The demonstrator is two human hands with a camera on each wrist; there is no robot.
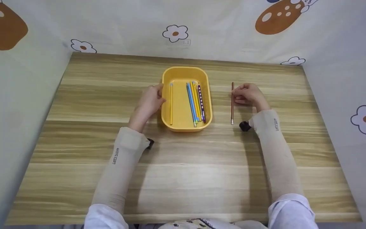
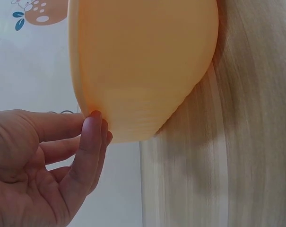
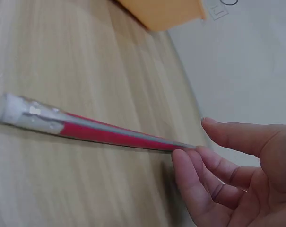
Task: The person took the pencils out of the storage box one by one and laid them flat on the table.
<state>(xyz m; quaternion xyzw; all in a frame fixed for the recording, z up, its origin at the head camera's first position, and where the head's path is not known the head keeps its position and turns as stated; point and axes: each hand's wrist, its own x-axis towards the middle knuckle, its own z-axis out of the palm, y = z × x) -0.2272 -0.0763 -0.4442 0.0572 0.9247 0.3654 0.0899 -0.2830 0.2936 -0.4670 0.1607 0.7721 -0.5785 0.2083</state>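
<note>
In the head view a yellow plastic box (image 1: 183,129) stands on the table with several pencils (image 1: 193,103) inside, most grouped along its right side. One yellow pencil (image 1: 171,105) lies apart, by the left wall. My left hand (image 1: 148,100) is at the box's left side; the left wrist view shows its fingertips (image 2: 93,124) pinching the rim. To the right of the box is a red-brown pencil (image 1: 232,105) with a white eraser end toward me. My right hand (image 1: 248,94) touches it from the right with bent fingers (image 3: 185,168), while the thumb (image 3: 228,135) stands apart from it.
The wood-grain table (image 1: 189,178) runs up to pale walls with flower prints (image 1: 175,33) at the back and sides. A small black camera (image 1: 245,126) sits at the right wrist, and another black camera (image 1: 150,143) at the left.
</note>
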